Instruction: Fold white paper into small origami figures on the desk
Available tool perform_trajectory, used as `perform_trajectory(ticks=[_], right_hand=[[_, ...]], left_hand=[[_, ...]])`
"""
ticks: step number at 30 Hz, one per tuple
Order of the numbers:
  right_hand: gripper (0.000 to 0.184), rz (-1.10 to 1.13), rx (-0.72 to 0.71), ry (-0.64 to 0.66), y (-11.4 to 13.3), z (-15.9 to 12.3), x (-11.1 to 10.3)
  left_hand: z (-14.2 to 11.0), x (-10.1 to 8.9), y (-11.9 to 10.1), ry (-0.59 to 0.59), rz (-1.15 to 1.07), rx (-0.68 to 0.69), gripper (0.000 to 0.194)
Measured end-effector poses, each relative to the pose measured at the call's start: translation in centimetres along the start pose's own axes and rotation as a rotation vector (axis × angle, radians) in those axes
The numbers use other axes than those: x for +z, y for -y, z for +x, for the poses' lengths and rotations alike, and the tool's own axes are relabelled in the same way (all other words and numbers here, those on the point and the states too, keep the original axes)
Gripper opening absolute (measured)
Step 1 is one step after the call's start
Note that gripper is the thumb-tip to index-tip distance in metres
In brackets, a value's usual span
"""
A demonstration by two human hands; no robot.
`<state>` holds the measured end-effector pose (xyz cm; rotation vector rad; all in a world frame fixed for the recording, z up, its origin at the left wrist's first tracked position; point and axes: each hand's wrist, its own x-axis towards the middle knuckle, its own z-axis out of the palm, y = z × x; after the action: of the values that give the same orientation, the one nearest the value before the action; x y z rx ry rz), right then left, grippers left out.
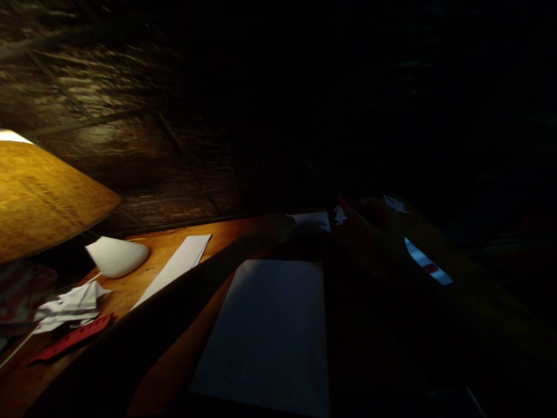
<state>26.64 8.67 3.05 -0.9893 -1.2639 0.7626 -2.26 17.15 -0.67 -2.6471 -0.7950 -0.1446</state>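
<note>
Both of my arms reach toward the far edge of a wooden table in very dim light. My left hand (276,227) is at the left end of a small piece of white paper (312,220); its fingers are lost in shadow. To the right, my right hand (369,217) is a dark shape beside a small white paper scrap (340,215), and whether it grips the scrap cannot be made out. A faint reddish spot shows by its fingertips. Nearer to me, between my forearms, lies a large white sheet (270,337).
At left stand a lamp with a yellow shade (47,203) and white base (119,257). A folded paper strip (174,267), crumpled paper (72,305) and a red flat object (73,339) lie nearby. At right are a pale strip with a red mark (420,256) and another scrap (395,204).
</note>
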Motion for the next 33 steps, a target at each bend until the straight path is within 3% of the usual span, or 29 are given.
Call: perform_trajectory(ticks=[8,12,14,16,20,26,33], right_hand=[[0.024,-0.087,-0.030,0.082,-2.2,0.6,-0.3],[0.026,-0.284,-0.133,0.107,-4.3,1.2,-0.9],[0.026,-0.504,-0.237,0.168,-5.4,1.7,-1.0],[0.021,-0.565,-0.275,0.228,-6.2,2.2,-0.7],[0.016,-0.658,-0.343,0.377,-6.6,3.3,1.6],[0.023,-0.820,-0.324,0.487,-7.2,5.2,5.4],[0.023,-0.928,-0.298,0.578,-8.0,4.9,5.9]], left_hand=[[-0.9,0.7,0.1,-0.058,-0.277,-0.042,0.019],[-2.6,-1.1,-0.4,-0.168,-0.360,-0.190,0.019],[-4.3,-2.5,-1.1,-0.218,-0.387,-0.285,0.019],[-6.4,-3.6,-2.0,-0.232,-0.422,-0.348,0.018],[-9.3,-4.5,-4.0,-0.181,-0.490,-0.396,0.018],[-9.9,-5.3,-5.3,-0.066,-0.523,-0.367,0.021],[-10.4,-6.6,-5.8,0.027,-0.488,-0.340,0.031]])
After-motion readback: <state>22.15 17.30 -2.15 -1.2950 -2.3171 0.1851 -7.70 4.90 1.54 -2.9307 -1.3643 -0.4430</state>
